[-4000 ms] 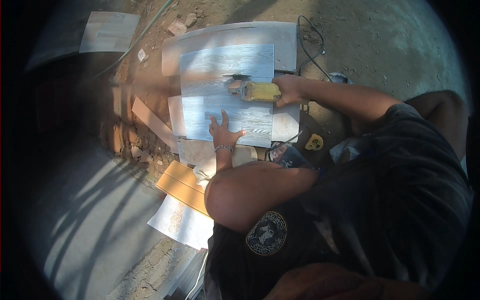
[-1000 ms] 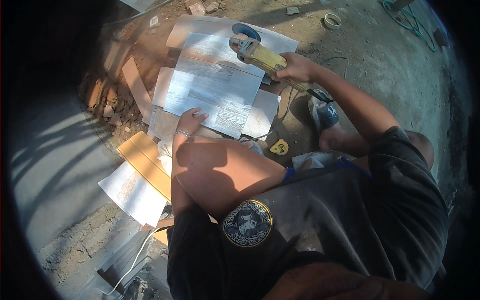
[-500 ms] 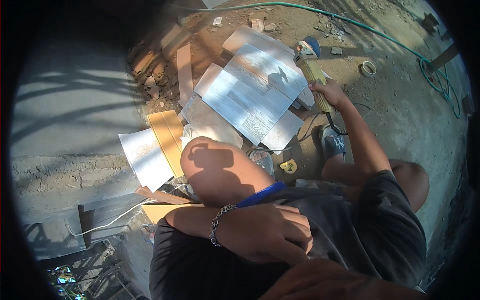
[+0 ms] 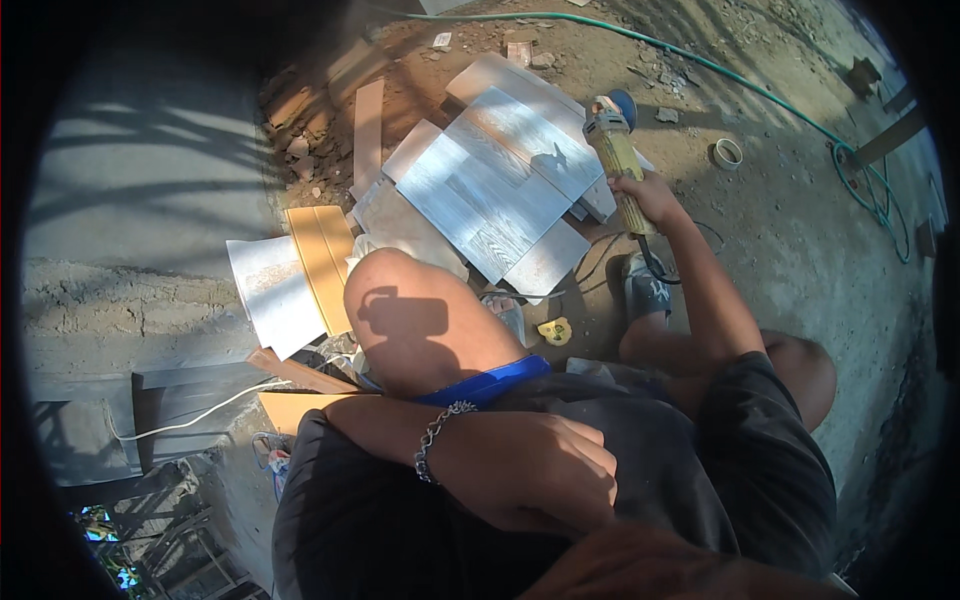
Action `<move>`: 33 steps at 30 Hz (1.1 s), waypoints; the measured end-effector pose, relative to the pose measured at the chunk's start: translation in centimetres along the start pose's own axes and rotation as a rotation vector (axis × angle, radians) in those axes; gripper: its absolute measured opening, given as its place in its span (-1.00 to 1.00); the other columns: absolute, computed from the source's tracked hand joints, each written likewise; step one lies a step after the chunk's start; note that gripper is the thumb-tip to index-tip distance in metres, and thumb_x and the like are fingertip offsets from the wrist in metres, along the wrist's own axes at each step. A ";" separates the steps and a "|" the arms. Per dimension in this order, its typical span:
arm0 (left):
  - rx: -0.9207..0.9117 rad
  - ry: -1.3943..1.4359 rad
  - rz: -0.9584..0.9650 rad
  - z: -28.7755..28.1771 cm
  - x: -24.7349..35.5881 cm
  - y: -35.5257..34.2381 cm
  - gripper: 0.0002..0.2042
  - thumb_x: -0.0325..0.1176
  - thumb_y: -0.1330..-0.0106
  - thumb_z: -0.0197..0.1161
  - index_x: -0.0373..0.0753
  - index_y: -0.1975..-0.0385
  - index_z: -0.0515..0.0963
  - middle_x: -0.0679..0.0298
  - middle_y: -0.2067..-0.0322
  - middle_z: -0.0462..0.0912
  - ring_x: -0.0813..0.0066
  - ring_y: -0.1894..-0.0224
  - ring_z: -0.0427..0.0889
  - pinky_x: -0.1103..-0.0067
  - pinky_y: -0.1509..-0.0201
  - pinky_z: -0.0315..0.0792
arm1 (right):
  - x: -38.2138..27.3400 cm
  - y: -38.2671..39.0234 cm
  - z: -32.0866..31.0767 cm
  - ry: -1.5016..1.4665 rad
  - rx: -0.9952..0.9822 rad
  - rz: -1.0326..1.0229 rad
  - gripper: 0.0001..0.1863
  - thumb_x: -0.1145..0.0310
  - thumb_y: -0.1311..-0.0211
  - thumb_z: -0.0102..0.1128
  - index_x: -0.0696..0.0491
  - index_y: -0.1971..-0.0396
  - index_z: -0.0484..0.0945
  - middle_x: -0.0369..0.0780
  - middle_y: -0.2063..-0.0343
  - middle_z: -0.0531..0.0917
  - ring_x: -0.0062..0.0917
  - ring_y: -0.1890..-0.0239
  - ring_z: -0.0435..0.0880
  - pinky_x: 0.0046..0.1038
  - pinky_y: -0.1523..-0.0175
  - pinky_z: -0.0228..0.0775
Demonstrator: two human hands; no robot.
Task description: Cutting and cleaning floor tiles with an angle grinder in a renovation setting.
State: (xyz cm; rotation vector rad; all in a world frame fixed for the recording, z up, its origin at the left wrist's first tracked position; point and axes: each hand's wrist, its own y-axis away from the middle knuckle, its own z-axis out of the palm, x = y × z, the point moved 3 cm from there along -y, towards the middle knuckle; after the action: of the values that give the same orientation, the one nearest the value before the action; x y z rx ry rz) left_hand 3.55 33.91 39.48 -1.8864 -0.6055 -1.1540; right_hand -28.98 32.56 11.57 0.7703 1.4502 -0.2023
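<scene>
My right hand is closed around the yellow body of an angle grinder, held up at the right of the tiles. The grinder's dark disc points away from me, and its black cord hangs from the near end. Grey wood-grain tiles lie stacked in front of my knees, with the grinder's shadow on one of them. My left hand rests across my lap, fingers curled into a loose fist. Nothing shows sticking out of it; its palm side is hidden.
Orange-yellow panels and a white sheet lie left of my knee. A small yellow object sits near my feet. Beyond the tiles run a green hose and bare dirt. A pale ring lies at the right.
The whole view has shifted slightly, so most things sit a little further left. My right hand still holds the grinder beside the tiles; my left hand stays on my lap.
</scene>
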 end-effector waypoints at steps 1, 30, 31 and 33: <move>0.118 -0.063 -0.007 -0.5 -0.1 0.4 -0.81 -0.40 -0.33 0.26 -0.32 0.14 0.53 0.19 0.27 0.60 0.23 0.25 0.59 0.36 0.13 0.46 | 0.2 0.0 -0.1 0.008 0.008 0.025 -0.54 0.17 -0.08 0.41 0.22 0.15 0.61 -0.21 0.43 0.64 -0.49 0.51 0.65 -0.41 0.37 0.52; 1.055 0.571 0.244 -2.8 -4.6 2.3 -0.83 -0.41 -0.27 0.25 -0.35 0.43 0.43 0.11 0.47 0.56 0.43 0.42 0.49 0.53 0.43 0.29 | 2.2 -1.5 1.3 0.113 -0.142 0.186 -0.53 0.08 -0.16 0.37 0.22 0.18 0.62 -0.18 0.41 0.67 -0.50 0.46 0.70 -0.42 0.36 0.57; 1.055 0.503 0.240 -3.0 -4.9 2.7 -0.81 -0.37 -0.27 0.27 -0.34 0.44 0.44 0.12 0.46 0.56 0.43 0.42 0.49 0.53 0.44 0.28 | 2.1 -1.6 1.2 0.131 -0.105 0.128 -0.53 0.07 -0.16 0.36 0.22 0.19 0.62 -0.18 0.41 0.67 -0.50 0.46 0.70 -0.42 0.37 0.57; 1.089 0.382 0.197 -3.9 -5.4 3.7 -0.76 -0.30 -0.28 0.30 -0.31 0.47 0.45 0.15 0.45 0.56 0.44 0.42 0.49 0.54 0.46 0.26 | 1.8 -2.0 1.6 0.138 -0.083 0.070 -0.54 0.07 -0.17 0.36 0.22 0.20 0.61 -0.17 0.42 0.66 -0.50 0.46 0.70 -0.42 0.38 0.57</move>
State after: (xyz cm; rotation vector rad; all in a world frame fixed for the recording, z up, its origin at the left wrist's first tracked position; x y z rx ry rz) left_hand 1.84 28.74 34.15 -0.7530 -0.6243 -0.7585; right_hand -28.53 30.74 9.04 0.7777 1.5487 -0.0359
